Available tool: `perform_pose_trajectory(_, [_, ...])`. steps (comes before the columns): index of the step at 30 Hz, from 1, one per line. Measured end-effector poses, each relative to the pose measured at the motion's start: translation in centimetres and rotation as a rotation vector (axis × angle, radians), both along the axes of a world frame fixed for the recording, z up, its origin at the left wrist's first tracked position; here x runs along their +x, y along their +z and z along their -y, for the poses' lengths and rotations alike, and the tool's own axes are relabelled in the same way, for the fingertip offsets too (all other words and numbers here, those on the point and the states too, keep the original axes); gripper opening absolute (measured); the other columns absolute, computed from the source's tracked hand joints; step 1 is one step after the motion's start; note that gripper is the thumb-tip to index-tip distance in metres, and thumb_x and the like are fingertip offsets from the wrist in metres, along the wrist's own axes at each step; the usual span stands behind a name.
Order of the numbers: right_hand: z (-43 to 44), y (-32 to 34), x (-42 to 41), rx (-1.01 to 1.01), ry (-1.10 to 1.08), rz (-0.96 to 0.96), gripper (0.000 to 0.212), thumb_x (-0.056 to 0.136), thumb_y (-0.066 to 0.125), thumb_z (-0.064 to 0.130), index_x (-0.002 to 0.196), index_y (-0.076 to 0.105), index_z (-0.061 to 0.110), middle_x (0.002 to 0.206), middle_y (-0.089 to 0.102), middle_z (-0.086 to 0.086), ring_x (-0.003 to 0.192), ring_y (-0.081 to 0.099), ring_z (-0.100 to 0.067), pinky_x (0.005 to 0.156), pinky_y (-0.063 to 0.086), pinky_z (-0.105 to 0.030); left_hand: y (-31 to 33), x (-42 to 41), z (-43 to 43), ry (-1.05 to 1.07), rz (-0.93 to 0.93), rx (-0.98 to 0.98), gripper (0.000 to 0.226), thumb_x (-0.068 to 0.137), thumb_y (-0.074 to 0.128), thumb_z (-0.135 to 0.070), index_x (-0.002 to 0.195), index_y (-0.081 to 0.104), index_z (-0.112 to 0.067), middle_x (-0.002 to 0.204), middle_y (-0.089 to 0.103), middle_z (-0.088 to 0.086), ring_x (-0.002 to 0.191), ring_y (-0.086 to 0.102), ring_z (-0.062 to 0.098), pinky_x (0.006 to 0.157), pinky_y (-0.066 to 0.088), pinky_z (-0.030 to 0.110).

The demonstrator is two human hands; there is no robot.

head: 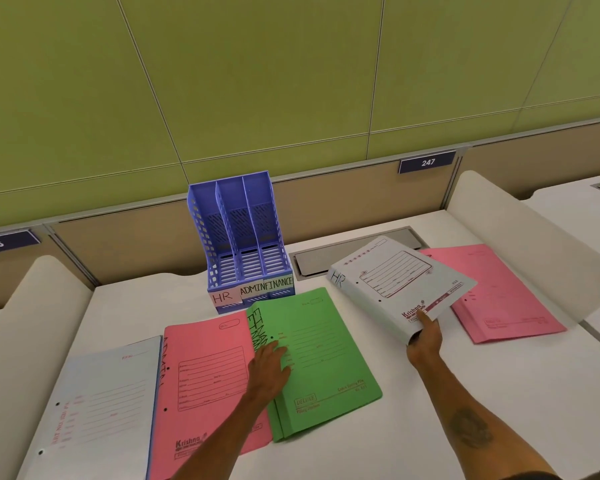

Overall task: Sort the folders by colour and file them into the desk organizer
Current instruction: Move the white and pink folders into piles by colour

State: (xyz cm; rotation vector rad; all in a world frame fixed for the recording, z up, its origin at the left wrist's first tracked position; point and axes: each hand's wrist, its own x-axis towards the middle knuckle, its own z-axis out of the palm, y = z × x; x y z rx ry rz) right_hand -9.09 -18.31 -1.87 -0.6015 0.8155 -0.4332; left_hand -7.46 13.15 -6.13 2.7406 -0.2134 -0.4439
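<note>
A blue three-slot desk organizer (243, 237) labelled HR, ADMIN and FINANCE stands at the back of the desk with nothing in its slots. My right hand (426, 336) grips the near edge of a white folder (400, 284) marked HR and holds it tilted above the desk. My left hand (271, 370) lies flat with fingers spread on the green folders (326, 362). A red-pink folder (205, 375) lies under the green ones on the left. A pale blue folder (108, 407) lies at the far left. Pink folders (506, 299) lie on the right, partly beneath the white one.
A grey cable hatch (316, 261) is set into the desk (430, 403) behind the folders. White curved dividers (520, 237) rise on both sides. A partition with number plates 246 and 247 runs along the back under a green wall.
</note>
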Motion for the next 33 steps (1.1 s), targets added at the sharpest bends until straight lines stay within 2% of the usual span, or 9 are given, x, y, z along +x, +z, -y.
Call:
perform_pose_trajectory(5, [-0.6, 0.7, 0.1, 0.065, 0.014, 0.086, 0.042, 0.096, 0.053, 0.005, 0.134, 0.053, 0.022, 0.136, 0.059, -0.007, 0.121, 0.057, -0.030, 0.104, 0.046, -0.050, 0.9, 0.4, 0.9, 0.072, 0.057, -0.154, 0.050, 0.097, 0.054, -0.026, 0.145, 0.042, -0.019, 0.156, 0.034, 0.000, 0.145, 0.028, 0.018, 0.121, 0.025, 0.040])
perform_pose_trajectory(7, [-1.4, 0.8, 0.1, 0.099, 0.038, 0.115, 0.042, 0.096, 0.053, 0.007, 0.135, 0.052, 0.023, 0.124, 0.064, -0.004, 0.109, 0.060, -0.026, 0.089, 0.051, -0.041, 1.7, 0.8, 1.8, 0.132, 0.049, -0.325, 0.049, 0.097, 0.056, -0.025, 0.144, 0.043, -0.015, 0.152, 0.039, 0.003, 0.141, 0.035, 0.019, 0.119, 0.029, 0.038])
perform_pose_trajectory(9, [-2.4, 0.9, 0.2, 0.121, 0.094, 0.139, 0.047, 0.096, 0.052, 0.007, 0.141, 0.049, 0.020, 0.118, 0.063, -0.005, 0.098, 0.062, -0.023, 0.085, 0.050, -0.039, 3.0, 1.2, 2.8, 0.251, -0.008, -0.546, 0.051, 0.097, 0.057, -0.026, 0.144, 0.043, -0.012, 0.150, 0.042, 0.006, 0.137, 0.042, 0.022, 0.116, 0.034, 0.040])
perform_pose_trajectory(14, [-5.7, 1.0, 0.6, 0.136, 0.322, 0.189, 0.040, 0.094, 0.050, 0.005, 0.131, 0.048, 0.021, 0.115, 0.063, -0.009, 0.096, 0.061, -0.025, 0.076, 0.052, -0.040, 5.8, 2.4, 4.7, 0.473, -0.156, -0.965, 0.058, 0.097, 0.056, -0.038, 0.146, 0.036, -0.016, 0.147, 0.046, 0.006, 0.129, 0.049, 0.025, 0.112, 0.040, 0.048])
perform_pose_trajectory(17, [-8.0, 0.7, 0.7, 0.131, 0.447, 0.211, 0.040, 0.091, 0.051, 0.001, 0.128, 0.049, 0.019, 0.124, 0.059, -0.012, 0.103, 0.059, -0.027, 0.085, 0.050, -0.045, 6.7, 3.3, 4.9, 0.567, -0.167, -1.169, 0.060, 0.097, 0.055, -0.038, 0.149, 0.031, -0.017, 0.144, 0.048, 0.007, 0.127, 0.052, 0.026, 0.109, 0.043, 0.047])
perform_pose_trajectory(20, [-10.2, 0.2, 0.4, 0.095, 0.575, 0.193, 0.048, 0.088, 0.054, -0.001, 0.133, 0.049, 0.015, 0.128, 0.058, -0.017, 0.112, 0.057, -0.033, 0.097, 0.046, -0.050, 7.2, 4.1, 4.3, 0.706, -0.125, -1.366, 0.051, 0.096, 0.057, -0.035, 0.141, 0.038, -0.021, 0.129, 0.059, 0.006, 0.113, 0.060, 0.024, 0.094, 0.054, 0.044])
perform_pose_trajectory(27, [-14.6, -1.1, -0.1, 0.125, 0.811, 0.194, 0.038, 0.084, 0.058, -0.007, 0.119, 0.061, 0.007, 0.114, 0.067, -0.017, 0.104, 0.064, -0.032, 0.079, 0.059, -0.046, 6.8, 4.0, -0.6, 0.885, 0.102, -1.295, 0.055, 0.093, 0.065, -0.022, 0.143, 0.042, -0.017, 0.128, 0.060, 0.009, 0.115, 0.060, 0.027, 0.099, 0.052, 0.048])
perform_pose_trajectory(31, [-16.2, -0.4, 0.8, 0.106, 0.802, 0.216, 0.058, 0.071, 0.080, 0.013, 0.125, 0.058, 0.013, 0.114, 0.068, -0.015, 0.106, 0.060, -0.033, 0.086, 0.055, -0.051, 6.5, 3.1, -4.6, 0.870, 0.182, -1.392, 0.037, 0.098, 0.055, -0.018, 0.134, 0.049, -0.016, 0.116, 0.065, 0.006, 0.099, 0.065, 0.018, 0.076, 0.058, 0.033])
perform_pose_trajectory(33, [-16.2, 0.0, 1.5, 0.101, 0.800, 0.240, 0.054, 0.069, 0.083, 0.029, 0.118, 0.064, 0.015, 0.107, 0.068, -0.013, 0.097, 0.062, -0.030, 0.083, 0.056, -0.047, 6.2, 2.8, -6.9, 0.882, 0.196, -1.418, 0.027, 0.101, 0.050, -0.018, 0.127, 0.052, -0.013, 0.107, 0.066, 0.005, 0.091, 0.065, 0.019, 0.067, 0.056, 0.028])
